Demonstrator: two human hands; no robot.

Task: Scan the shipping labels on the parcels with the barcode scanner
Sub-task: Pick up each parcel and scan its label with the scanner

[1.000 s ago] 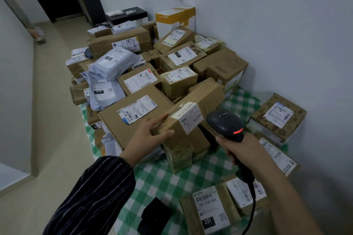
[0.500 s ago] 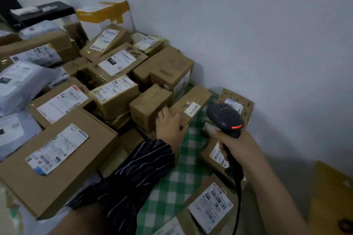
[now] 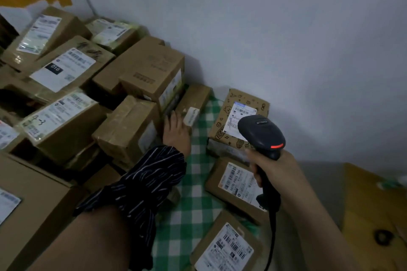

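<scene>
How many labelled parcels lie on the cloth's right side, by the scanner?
3: doodle box by the wall, behind the scanner; plain box partly behind the right hand; third box at the bottom edge. A pale thing under the doodle box may be another.

Label with black patch (image 3: 62, 70), up-left of the left hand (image 3: 177, 132), reads "010". Label (image 3: 236, 179) just left of the right hand (image 3: 277, 169) reads "5076".

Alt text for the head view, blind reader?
The right hand grips a barcode scanner over a doodle-printed parcel, while the left hand rests on a narrow labelled box among piled cardboard parcels on a green checked cloth.
</scene>
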